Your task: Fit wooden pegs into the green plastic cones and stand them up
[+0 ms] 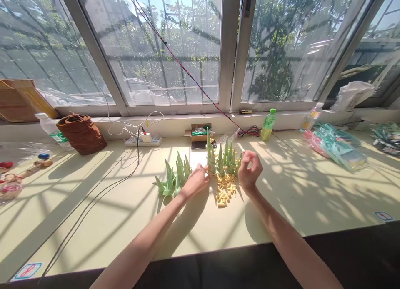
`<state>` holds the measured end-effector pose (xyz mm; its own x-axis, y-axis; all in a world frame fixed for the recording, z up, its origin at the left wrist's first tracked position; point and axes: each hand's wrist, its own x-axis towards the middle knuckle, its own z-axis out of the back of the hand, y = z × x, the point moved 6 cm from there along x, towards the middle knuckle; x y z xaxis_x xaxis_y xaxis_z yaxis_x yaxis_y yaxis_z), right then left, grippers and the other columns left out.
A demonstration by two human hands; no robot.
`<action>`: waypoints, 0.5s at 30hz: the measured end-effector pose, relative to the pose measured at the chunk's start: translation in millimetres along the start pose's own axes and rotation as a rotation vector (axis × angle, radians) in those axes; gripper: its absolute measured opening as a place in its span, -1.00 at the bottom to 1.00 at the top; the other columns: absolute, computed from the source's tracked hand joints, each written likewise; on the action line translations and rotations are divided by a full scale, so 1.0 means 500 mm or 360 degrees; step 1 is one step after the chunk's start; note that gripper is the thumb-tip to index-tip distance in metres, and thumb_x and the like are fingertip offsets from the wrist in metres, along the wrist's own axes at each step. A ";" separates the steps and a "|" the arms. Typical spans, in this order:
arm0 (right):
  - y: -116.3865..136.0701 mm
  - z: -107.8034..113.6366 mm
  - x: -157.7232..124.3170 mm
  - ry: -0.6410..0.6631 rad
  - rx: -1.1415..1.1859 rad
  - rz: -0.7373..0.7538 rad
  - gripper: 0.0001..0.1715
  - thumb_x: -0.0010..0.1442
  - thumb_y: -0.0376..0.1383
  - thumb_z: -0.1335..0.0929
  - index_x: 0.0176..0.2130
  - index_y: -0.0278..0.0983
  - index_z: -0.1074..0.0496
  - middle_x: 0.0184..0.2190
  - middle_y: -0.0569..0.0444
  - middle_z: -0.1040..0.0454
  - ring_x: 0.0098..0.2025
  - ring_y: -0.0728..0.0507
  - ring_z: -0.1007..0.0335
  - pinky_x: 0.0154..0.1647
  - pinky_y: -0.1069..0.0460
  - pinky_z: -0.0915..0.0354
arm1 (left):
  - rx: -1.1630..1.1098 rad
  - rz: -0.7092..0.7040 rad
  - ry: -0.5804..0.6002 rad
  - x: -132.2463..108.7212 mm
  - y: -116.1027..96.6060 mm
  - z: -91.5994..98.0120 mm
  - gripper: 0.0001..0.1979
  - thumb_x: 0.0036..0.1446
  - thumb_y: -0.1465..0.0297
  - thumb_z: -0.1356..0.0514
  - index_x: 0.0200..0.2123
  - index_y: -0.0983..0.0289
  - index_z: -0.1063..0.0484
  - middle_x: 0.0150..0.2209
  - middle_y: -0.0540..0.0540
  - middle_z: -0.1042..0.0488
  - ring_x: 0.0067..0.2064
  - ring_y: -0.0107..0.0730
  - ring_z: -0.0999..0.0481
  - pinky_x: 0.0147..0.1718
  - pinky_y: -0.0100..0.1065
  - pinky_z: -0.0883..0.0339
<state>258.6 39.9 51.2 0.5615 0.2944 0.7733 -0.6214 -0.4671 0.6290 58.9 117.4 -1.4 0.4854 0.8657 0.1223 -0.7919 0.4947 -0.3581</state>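
Observation:
My left hand (197, 179) reaches between two groups of green cone-shaped pieces. Its fingers are pressed together near the foot of a tall stacked cone (208, 145); what they hold, if anything, is hidden. To its left, several pointed green cones (168, 178) stand or lean in a cluster. My right hand (251, 170) is raised beside the right-hand group of upright cones (231, 160), fingers curled in a pinch. Anything in that pinch is too small to make out. Between my hands lies a loose pile of small yellow pegs (225, 190).
Behind the cones are a small open box (200, 131), a power strip (143, 141) and a green bottle (268, 125). A brown bag (81, 133) stands left. Black cables (103, 190) cross the table's left side. Plastic-wrapped packs (339, 145) lie right.

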 end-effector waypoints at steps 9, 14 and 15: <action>-0.209 -0.073 -0.013 0.0375 0.0413 -0.1037 -0.34 0.29 0.16 -0.12 -0.23 -0.27 -0.49 -0.23 -0.08 -0.57 -0.12 -0.22 -0.49 0.03 -0.14 -0.32 | -0.0003 -0.0023 0.0060 -0.021 -0.005 0.011 -0.79 0.21 0.44 -0.12 -0.13 0.31 -0.49 -0.24 0.19 -0.47 -0.25 -0.24 -0.51 -0.25 -0.34 -0.38; -0.228 -0.118 -0.053 0.0638 0.0722 -0.1234 -0.21 0.24 0.29 -0.10 -0.18 -0.23 -0.52 -0.36 -0.02 -0.60 -0.27 -0.21 -0.57 -0.21 -0.08 -0.49 | 0.0022 -0.0109 0.0104 -0.040 -0.020 0.015 -0.85 0.20 0.42 -0.15 -0.23 0.29 -0.52 -0.39 0.12 -0.49 -0.29 -0.20 -0.51 -0.29 -0.30 -0.38; -0.229 -0.123 -0.058 0.0665 0.0781 -0.1265 -0.21 0.23 0.30 -0.11 -0.17 -0.23 -0.52 -0.36 -0.02 -0.61 -0.27 -0.21 -0.58 -0.24 -0.07 -0.50 | 0.0026 -0.0125 0.0095 -0.043 -0.024 0.016 -0.84 0.20 0.41 -0.15 -0.22 0.28 -0.52 -0.39 0.11 -0.49 -0.29 -0.20 -0.51 -0.29 -0.29 -0.38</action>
<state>279.9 136.1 -38.1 0.4199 0.8913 0.1713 0.1925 -0.2719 0.9429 55.0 93.1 7.6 0.5673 0.8181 0.0940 -0.7560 0.5626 -0.3344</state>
